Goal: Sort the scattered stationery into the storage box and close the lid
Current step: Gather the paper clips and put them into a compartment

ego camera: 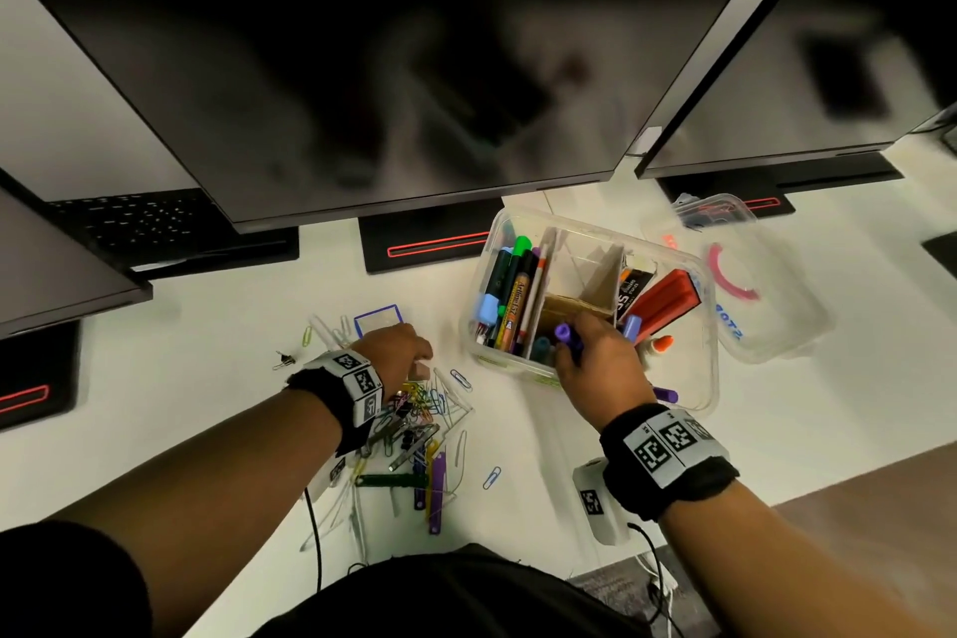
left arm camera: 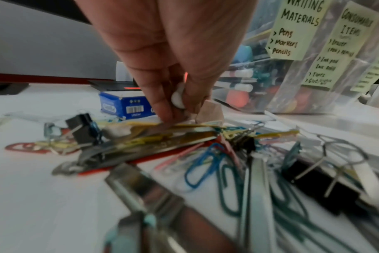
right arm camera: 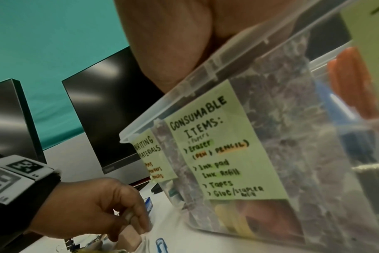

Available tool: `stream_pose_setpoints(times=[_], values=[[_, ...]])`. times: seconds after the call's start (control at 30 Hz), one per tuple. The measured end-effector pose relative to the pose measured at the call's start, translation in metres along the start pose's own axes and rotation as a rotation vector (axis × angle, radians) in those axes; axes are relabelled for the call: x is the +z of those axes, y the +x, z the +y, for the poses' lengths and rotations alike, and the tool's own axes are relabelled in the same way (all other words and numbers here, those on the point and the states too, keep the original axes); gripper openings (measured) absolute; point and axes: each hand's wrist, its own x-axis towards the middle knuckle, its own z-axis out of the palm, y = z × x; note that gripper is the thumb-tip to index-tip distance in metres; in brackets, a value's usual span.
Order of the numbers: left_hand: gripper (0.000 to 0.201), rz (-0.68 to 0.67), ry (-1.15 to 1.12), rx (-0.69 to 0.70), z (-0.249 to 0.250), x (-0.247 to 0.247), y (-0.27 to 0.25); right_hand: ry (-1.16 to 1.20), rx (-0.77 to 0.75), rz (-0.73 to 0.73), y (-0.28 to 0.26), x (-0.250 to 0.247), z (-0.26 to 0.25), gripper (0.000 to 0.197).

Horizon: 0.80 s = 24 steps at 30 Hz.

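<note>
The clear storage box stands open on the white desk, with pens and markers in its left compartment. My right hand grips a purple marker over the box's front middle compartment. In the right wrist view only the palm shows above the box rim. My left hand reaches into the pile of paper clips and binder clips. Its fingertips pinch a small white object, beside a beige eraser block. The lid lies right of the box.
A small blue box sits behind the clip pile. Dark monitors and their stands line the back of the desk. Loose paper clips lie toward the front. The desk's front edge runs at lower right.
</note>
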Motion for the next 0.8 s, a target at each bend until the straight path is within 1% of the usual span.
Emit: stream_pose_setpoints(times=[0.1,0.17,0.2,0.23,0.3,0.33,0.37,0.43,0.5,0.6,0.7,0.73,0.8], values=[[0.032,0.029,0.059,-0.001,-0.001,-0.002,-0.001,0.0,0.003,0.0,0.0,0.0,0.0,0.014],[0.031,0.111,0.03,-0.014,0.0,-0.008,-0.004,0.009,0.008,0.005,-0.001,0.001,0.001,0.015],[0.031,0.195,-0.047,-0.028,0.001,-0.015,-0.006,0.016,0.012,0.01,-0.001,0.0,0.001,0.016],[0.03,0.308,-0.138,-0.038,0.004,-0.024,-0.008,0.023,0.016,0.018,-0.001,0.001,0.001,0.017],[0.027,0.535,-0.245,-0.005,0.018,-0.043,-0.015,0.079,0.045,0.034,-0.001,-0.001,-0.001,0.023],[0.027,0.601,-0.268,0.036,0.03,-0.053,-0.019,0.136,0.077,0.037,-0.001,-0.003,-0.002,0.025],[0.027,0.629,-0.281,0.091,0.043,-0.062,-0.024,0.202,0.111,0.042,-0.001,-0.005,-0.003,0.027],[0.03,0.602,-0.323,0.193,0.071,-0.074,-0.03,0.308,0.173,0.066,-0.002,-0.008,-0.002,0.03],[0.035,0.509,-0.35,0.259,0.095,-0.075,-0.031,0.36,0.195,0.127,-0.002,-0.01,0.001,0.033],[0.042,0.372,-0.265,0.325,0.119,-0.061,-0.025,0.419,0.201,0.164,-0.004,-0.011,0.001,0.038],[0.054,0.22,-0.308,0.366,0.128,-0.043,-0.018,0.468,0.181,0.185,-0.005,-0.012,0.0,0.039],[0.055,0.214,-0.327,0.358,0.128,-0.041,-0.017,0.483,0.182,0.187,-0.005,-0.012,0.0,0.039],[0.049,0.295,-0.331,0.321,0.12,-0.044,-0.017,0.509,0.189,0.169,-0.004,-0.011,0.002,0.038]])
